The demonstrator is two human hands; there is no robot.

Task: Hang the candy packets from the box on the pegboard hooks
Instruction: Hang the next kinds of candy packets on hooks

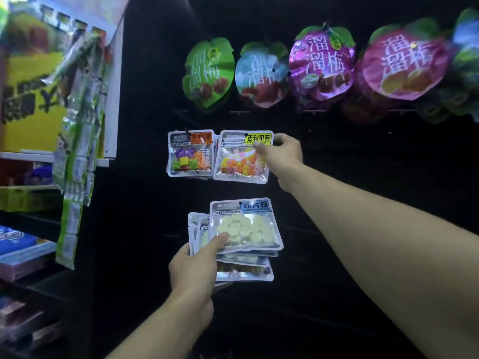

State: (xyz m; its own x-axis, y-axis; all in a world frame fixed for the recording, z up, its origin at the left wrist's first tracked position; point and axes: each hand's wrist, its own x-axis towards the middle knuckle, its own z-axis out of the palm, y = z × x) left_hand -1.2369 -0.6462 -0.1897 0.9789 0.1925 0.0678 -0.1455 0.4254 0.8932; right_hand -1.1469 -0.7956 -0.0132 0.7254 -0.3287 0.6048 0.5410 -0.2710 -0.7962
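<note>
My right hand (281, 154) pinches the top right corner of a clear packet of orange and yellow candy balls (239, 161), held flat against the black pegboard (363, 177). Just left of it hangs a packet of purple, green and orange cubes (190, 154) on a hook. Lower down, my left hand (194, 268) grips a fanned stack of packets; the top one holds pale yellow round candies (245, 226). The box is out of sight.
A row of round plum snack bags (321, 63) hangs along the top of the pegboard. At the left stand shelves with yellow boxes (31, 104) and a hanging strip of green sachets (77, 141). Bare black board lies to the right of my right arm.
</note>
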